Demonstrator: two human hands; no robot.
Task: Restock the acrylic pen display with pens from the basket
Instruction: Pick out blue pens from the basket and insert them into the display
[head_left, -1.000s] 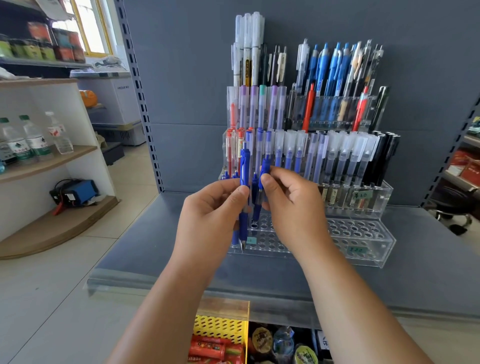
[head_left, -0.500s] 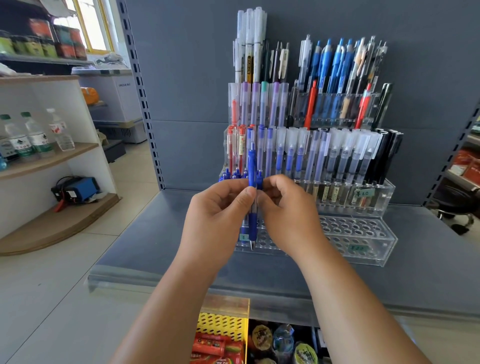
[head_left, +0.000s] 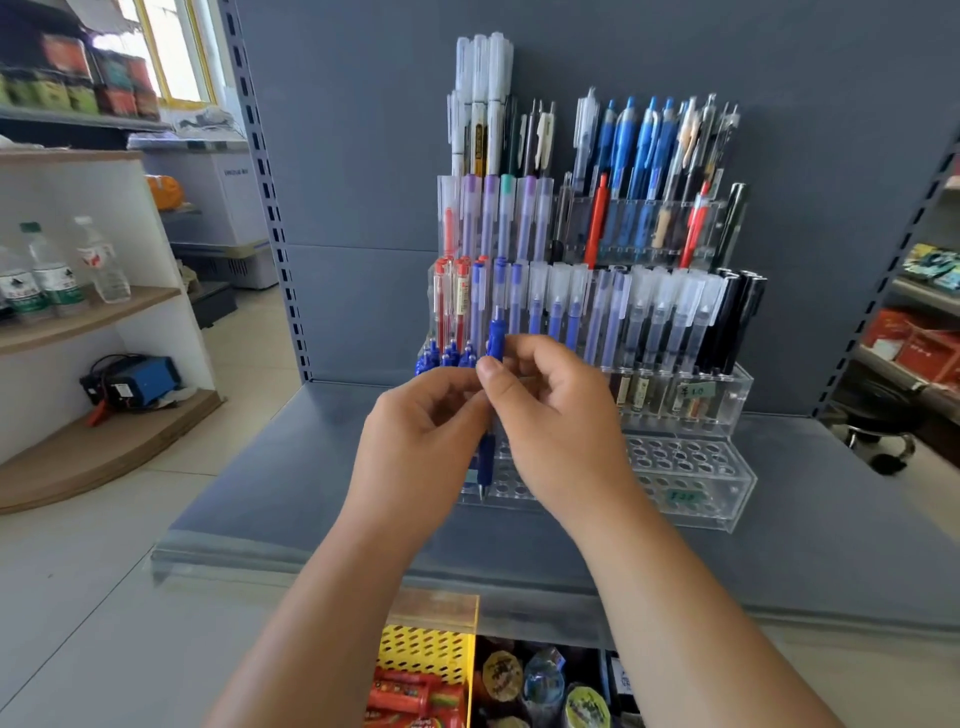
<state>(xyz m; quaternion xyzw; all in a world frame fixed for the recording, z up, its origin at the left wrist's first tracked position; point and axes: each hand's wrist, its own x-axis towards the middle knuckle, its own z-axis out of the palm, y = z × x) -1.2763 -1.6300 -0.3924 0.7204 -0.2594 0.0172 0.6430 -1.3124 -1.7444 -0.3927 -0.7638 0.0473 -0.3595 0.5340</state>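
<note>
Held: blue click pen (head_left: 495, 340), upright, tip down, before the left end of the acrylic pen display (head_left: 691, 470), low at its front tier of holes. left hand (head_left: 415, 441) has its fingers curled round the barrel; right hand (head_left: 561, 415) pinches it higher up, thumb on the barrel. Display stands on grey shelf (head_left: 285, 493). yellow perforated basket (head_left: 426, 649) sits under the shelf edge.

Bright daylight from window (head_left: 179, 57) upper left, blown out. Shadows soft. Edges bend, wide-angle. Slight blur overall.
</note>
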